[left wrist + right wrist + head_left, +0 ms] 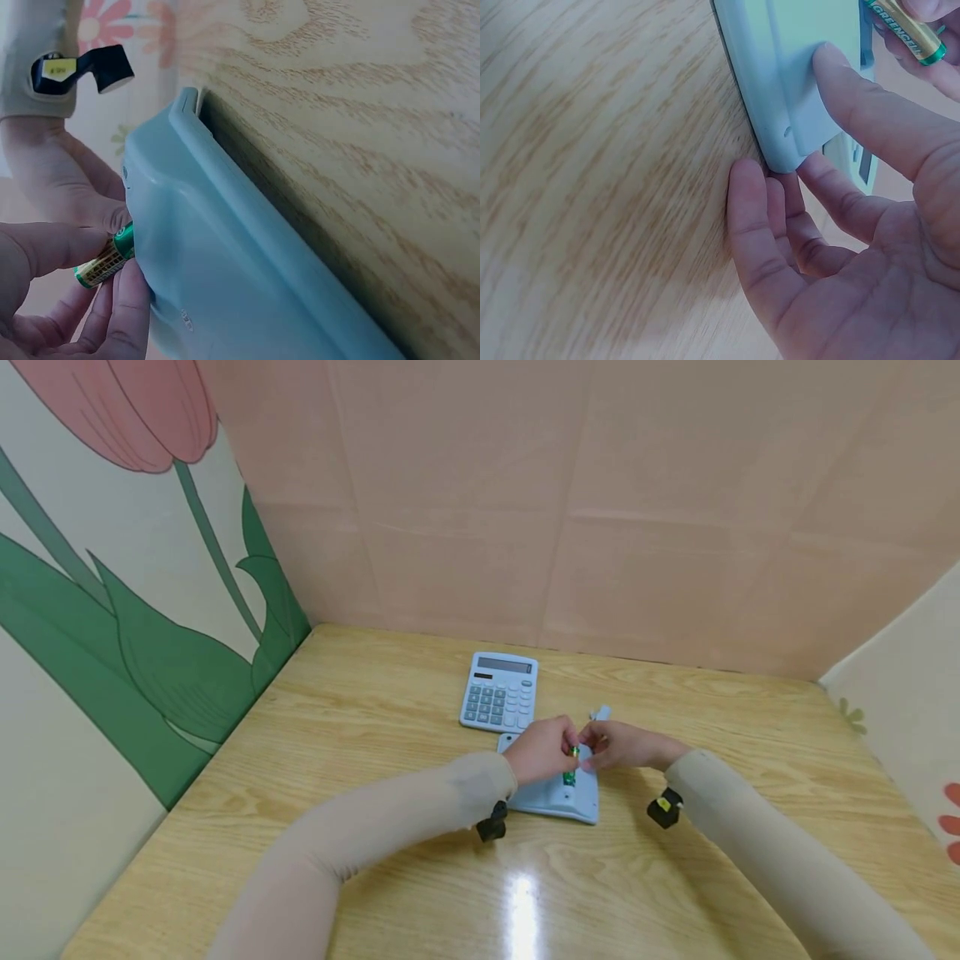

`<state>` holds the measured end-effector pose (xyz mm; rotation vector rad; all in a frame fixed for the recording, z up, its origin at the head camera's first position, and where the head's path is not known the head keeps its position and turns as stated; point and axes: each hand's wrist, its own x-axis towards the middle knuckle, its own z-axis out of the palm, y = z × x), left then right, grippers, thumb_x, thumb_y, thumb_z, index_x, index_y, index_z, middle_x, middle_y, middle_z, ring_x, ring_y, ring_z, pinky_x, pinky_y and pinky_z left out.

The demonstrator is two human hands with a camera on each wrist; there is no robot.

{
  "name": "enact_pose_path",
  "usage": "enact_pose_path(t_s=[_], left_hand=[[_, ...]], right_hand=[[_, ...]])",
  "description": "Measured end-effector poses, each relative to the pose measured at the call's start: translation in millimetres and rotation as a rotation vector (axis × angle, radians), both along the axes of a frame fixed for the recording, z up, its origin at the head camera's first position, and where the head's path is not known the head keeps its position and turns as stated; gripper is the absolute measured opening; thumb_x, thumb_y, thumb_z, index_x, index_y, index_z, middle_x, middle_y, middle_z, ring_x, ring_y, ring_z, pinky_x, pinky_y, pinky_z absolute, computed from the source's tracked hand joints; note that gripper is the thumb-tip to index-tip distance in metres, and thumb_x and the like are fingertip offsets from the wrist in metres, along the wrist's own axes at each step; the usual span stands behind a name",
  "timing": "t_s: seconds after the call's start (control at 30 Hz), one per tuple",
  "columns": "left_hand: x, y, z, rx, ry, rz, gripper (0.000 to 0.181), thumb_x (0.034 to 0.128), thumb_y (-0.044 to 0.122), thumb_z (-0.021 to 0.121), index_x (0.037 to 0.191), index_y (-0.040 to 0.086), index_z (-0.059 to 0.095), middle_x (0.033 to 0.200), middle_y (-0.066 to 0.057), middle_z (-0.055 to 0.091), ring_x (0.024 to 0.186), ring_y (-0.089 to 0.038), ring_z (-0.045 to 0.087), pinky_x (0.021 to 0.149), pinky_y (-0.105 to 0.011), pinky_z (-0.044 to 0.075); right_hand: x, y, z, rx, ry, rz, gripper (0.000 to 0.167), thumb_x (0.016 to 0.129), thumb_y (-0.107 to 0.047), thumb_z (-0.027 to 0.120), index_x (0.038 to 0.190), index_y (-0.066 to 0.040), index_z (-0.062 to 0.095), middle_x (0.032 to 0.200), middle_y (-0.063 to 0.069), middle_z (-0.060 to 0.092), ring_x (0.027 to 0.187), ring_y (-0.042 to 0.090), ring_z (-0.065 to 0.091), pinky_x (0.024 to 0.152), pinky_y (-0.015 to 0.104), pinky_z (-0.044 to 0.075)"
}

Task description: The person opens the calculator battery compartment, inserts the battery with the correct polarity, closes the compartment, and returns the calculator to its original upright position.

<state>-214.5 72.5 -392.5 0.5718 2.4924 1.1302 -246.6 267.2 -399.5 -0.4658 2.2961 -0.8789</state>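
on the worktop point(390, 693), a first calculator point(498, 692) is lying face up, its keys and display showing; it is sitting just beyond the work, presumably leaving both hands room. the left hand point(543, 750) is pinching a green-and-gold battery point(103, 262) between thumb and fingers, its outer end exposed; this hold is probably allowing fine tilting. the battery is being held at the back of a second calculator point(551, 803), which is lying face down, apparently so that its battery side is facing upward. a green patch, seemingly another battery point(569, 777), is showing in that back. farther right, a small pale-blue part point(602, 713), possibly a cover, is lying apart, likely keeping the back accessible. the right hand point(618, 746) is gripping the second calculator's edge, thumb resting on the back and fingers curling around the side, probably steadying the body
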Motion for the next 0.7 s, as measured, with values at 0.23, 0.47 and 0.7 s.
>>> enact_pose_path(t_s=[0.23,0.47,0.7], left_hand=[[-1.6,-1.1,1.7,0.035,-0.019,-0.035,0.022,0.0861,0.007,0.072,0.103,0.010,0.059,0.084,0.001,0.062,0.073,-0.008,0.055,0.060,-0.018,0.046],[-1.6,1.0,3.0,-0.012,0.019,-0.028,0.018,0.0857,0.009,0.074,0.091,0.016,0.057,0.085,0.005,0.061,0.077,-0.007,0.056,0.066,-0.016,0.048],[0.1,3.2,8.4,-0.102,0.048,-0.016,0.018,0.0850,0.016,0.076,0.091,0.015,0.058,0.084,0.006,0.060,0.078,-0.008,0.054,0.067,-0.017,0.045]], right_hand=[[-0.6,1.0,0.4,-0.024,0.020,0.017,0.045,0.088,-0.019,0.072,0.118,0.006,0.050,0.109,0.015,0.053,0.095,0.022,0.046,0.078,0.028,0.045],[-0.1,0.8,0.9,-0.009,0.015,0.005,0.046,0.088,-0.020,0.072,0.120,0.004,0.050,0.112,0.014,0.052,0.098,0.024,0.046,0.082,0.029,0.044],[1.1,-0.8,1.4,-0.011,0.006,0.004,0.046,0.088,-0.021,0.073,0.120,0.004,0.050,0.110,0.014,0.052,0.097,0.023,0.046,0.081,0.029,0.044]])
